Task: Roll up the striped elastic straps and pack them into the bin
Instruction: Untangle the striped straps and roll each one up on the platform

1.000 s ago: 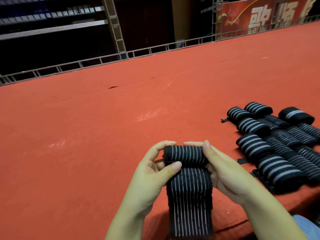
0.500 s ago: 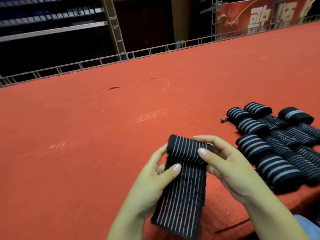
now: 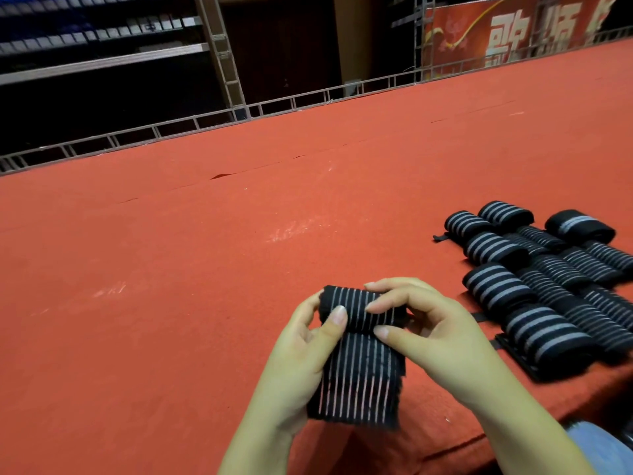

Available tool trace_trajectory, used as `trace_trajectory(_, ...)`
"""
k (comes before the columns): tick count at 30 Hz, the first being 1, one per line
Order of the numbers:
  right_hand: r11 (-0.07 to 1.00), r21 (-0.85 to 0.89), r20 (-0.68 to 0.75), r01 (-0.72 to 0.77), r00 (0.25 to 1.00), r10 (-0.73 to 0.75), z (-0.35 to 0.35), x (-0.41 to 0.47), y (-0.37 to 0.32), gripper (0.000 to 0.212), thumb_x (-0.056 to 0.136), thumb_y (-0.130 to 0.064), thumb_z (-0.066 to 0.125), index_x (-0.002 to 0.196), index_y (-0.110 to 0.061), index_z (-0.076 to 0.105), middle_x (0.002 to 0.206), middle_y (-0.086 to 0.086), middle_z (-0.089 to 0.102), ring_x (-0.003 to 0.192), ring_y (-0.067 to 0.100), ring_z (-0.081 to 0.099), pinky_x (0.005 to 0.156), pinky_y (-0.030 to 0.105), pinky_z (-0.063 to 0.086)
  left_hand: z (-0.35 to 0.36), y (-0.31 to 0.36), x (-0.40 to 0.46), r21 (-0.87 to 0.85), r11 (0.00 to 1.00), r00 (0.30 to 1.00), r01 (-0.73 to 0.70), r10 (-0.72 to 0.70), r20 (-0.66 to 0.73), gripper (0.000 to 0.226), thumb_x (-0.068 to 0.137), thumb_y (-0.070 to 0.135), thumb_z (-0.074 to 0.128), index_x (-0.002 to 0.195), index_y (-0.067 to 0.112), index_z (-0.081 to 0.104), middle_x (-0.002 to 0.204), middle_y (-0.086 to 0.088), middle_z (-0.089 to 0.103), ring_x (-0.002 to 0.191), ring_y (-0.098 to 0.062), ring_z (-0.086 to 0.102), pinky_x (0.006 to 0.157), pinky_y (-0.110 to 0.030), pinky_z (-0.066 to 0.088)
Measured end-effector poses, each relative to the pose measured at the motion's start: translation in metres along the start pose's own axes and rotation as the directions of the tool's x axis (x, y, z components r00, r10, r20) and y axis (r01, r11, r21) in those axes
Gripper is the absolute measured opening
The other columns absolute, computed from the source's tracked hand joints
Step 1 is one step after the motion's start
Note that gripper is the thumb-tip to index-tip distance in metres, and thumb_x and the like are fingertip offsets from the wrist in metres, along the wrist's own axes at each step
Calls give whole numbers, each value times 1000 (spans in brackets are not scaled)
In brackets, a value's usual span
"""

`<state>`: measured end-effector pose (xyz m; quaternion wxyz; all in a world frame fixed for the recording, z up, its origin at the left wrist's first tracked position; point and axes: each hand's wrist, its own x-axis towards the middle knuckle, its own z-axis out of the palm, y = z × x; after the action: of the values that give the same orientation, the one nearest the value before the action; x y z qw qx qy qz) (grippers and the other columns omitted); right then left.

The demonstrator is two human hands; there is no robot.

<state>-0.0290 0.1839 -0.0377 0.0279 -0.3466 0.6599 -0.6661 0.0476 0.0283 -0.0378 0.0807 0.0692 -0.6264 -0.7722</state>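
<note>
A black elastic strap with thin white stripes (image 3: 363, 375) is partly rolled, its roll at the top and a short flat tail hanging toward me over the red table (image 3: 171, 269). My left hand (image 3: 301, 358) grips the roll's left end, thumb on its front. My right hand (image 3: 435, 341) pinches the right end with fingers over the top and thumb below. Both hands hold it just above the table near the front edge. No bin is in view.
Several rolled striped straps (image 3: 544, 279) lie in rows at the right, close to my right hand. A metal rail (image 3: 205, 121) borders the table's far edge, with dark shelving (image 3: 102, 46) and a red banner (image 3: 496, 32) behind.
The roll has grown and the loose tail has become shorter. The strap, slanted to the left half a second ago, hangs nearly straight again, with my fingers shifted around the roll.
</note>
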Motion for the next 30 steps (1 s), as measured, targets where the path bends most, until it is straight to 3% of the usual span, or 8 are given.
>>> trace_trajectory(3,994,99,11,-49,999,48,1,-1,0,16,72,-29,72,88,-31,74,110,-10,69,107,4,62,84,16,48,-2,-2,0,-12,1000,999,-18,18,-27,45,85,25,63,127,11,54,95,-20,73,83,-33,70,71,-40,59)
trace_trajectory(8,911,264,81,-317,948,306,1,2,-5,31,84,-54,61,101,-30,72,101,-3,73,96,12,68,77,27,56,-4,-3,-1,15,998,998,-63,63,5,43,86,19,71,125,24,56,89,-11,73,82,-22,69,70,-30,57)
trace_trajectory(12,897,251,120,-364,931,344,0,1,-4,28,84,-45,67,102,-24,71,103,11,71,95,24,69,81,42,57,-7,-5,-1,50,997,998,-58,56,33,51,79,23,67,128,32,55,98,-13,74,89,-23,70,73,-29,56)
trace_trajectory(15,927,244,49,-285,958,281,-2,-1,-2,26,76,-38,75,101,-32,71,99,1,72,93,17,68,79,32,57,-9,-8,-2,79,997,998,-22,17,67,55,81,29,67,134,30,52,111,-16,72,101,-28,70,82,-33,57)
trace_trajectory(22,999,-31,-28,-28,999,27,8,-4,5,41,66,-18,73,101,-38,67,111,-17,63,110,5,59,88,20,48,-3,-8,-1,15,999,1000,31,-31,0,50,82,41,65,130,30,54,110,-2,73,93,-16,70,67,-31,56)
trace_trajectory(25,991,-128,-4,47,999,-48,16,-6,6,35,67,-17,72,97,-34,70,112,-23,59,113,2,56,88,15,47,-3,-10,0,-25,999,998,21,-22,-67,49,86,43,68,129,24,56,119,-11,69,99,-25,69,76,-45,59)
trace_trajectory(28,997,-14,23,-79,997,80,16,-7,7,37,71,-38,75,107,-42,66,111,-19,63,107,4,61,89,21,50,-6,-12,-1,-33,999,996,-13,10,-88,46,79,39,66,124,29,61,119,-12,69,106,-30,68,90,-59,54)
trace_trajectory(30,962,144,82,-231,972,221,15,-6,6,36,75,-51,73,109,-45,63,105,-13,67,99,9,66,86,28,55,-8,-10,-2,-16,998,996,-59,58,-69,42,78,35,66,120,34,64,114,-4,72,101,-22,69,82,-46,58)
